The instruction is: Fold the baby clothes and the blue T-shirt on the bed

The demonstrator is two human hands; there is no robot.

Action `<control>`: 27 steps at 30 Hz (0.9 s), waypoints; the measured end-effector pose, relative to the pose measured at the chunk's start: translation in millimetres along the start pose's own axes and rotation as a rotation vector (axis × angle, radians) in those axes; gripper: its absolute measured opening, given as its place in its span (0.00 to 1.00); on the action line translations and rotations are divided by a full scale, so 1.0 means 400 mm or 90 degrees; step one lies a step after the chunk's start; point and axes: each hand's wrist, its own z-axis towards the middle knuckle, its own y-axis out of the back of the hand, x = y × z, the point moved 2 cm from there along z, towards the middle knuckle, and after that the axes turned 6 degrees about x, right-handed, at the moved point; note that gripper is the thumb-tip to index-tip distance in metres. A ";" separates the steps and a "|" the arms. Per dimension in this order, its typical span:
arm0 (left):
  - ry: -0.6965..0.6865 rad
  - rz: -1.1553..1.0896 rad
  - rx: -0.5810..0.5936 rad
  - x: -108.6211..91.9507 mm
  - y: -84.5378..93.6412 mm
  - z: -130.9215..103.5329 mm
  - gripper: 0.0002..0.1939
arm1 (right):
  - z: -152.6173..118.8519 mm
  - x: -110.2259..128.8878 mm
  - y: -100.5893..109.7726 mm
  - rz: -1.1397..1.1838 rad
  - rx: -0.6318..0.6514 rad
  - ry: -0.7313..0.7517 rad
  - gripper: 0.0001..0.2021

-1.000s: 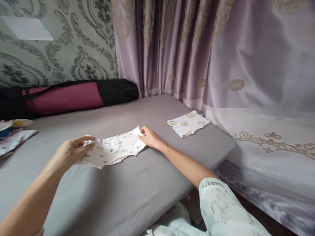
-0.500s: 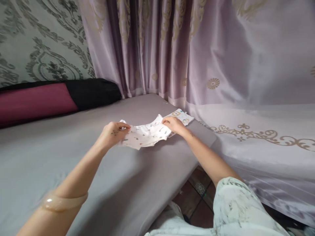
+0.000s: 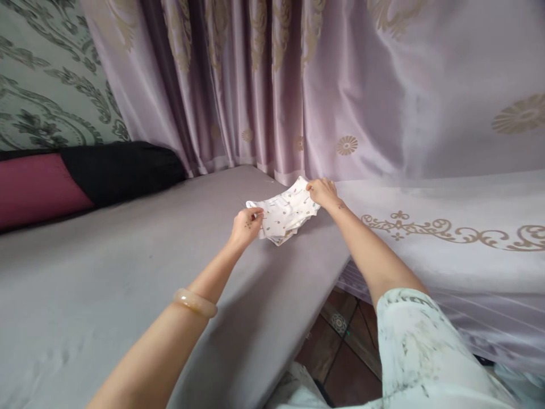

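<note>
A small white cloth with a scattered fine print is stretched between my two hands near the far corner of the bed. My left hand pinches its near-left end between thumb and fingers. At the far-right end, my right hand grips the other edge. More white printed fabric peeks out under the lower edge; most of it is hidden by the held piece. Whether the held cloth rests on that fabric or hangs just over it, I cannot tell.
A grey sheet covers the bed. Along its left back lies a maroon and black bolster. Purple curtains hang behind and to the right. Tiled floor shows beyond the bed's right edge.
Both hands have carried the white cloth to the right and farther back, over the other printed fabric that lay in plain sight on the bed. The view has shifted slightly right.
</note>
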 end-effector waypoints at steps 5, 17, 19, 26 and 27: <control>0.060 -0.186 0.004 0.042 -0.087 0.029 0.18 | 0.048 -0.018 -0.035 -0.016 -0.021 -0.002 0.16; 0.115 -0.239 0.013 0.111 -0.164 0.035 0.20 | 0.064 -0.001 -0.084 -0.044 -0.006 0.024 0.17; 0.095 -0.192 0.015 0.128 -0.169 0.029 0.20 | 0.051 0.010 -0.091 -0.047 -0.026 0.044 0.18; -0.027 0.003 -0.010 0.114 -0.160 -0.006 0.19 | -0.002 0.080 -0.151 -0.083 -0.034 -0.017 0.22; -0.036 0.014 -0.010 0.111 -0.160 -0.009 0.19 | -0.005 0.088 -0.161 -0.068 -0.025 -0.045 0.21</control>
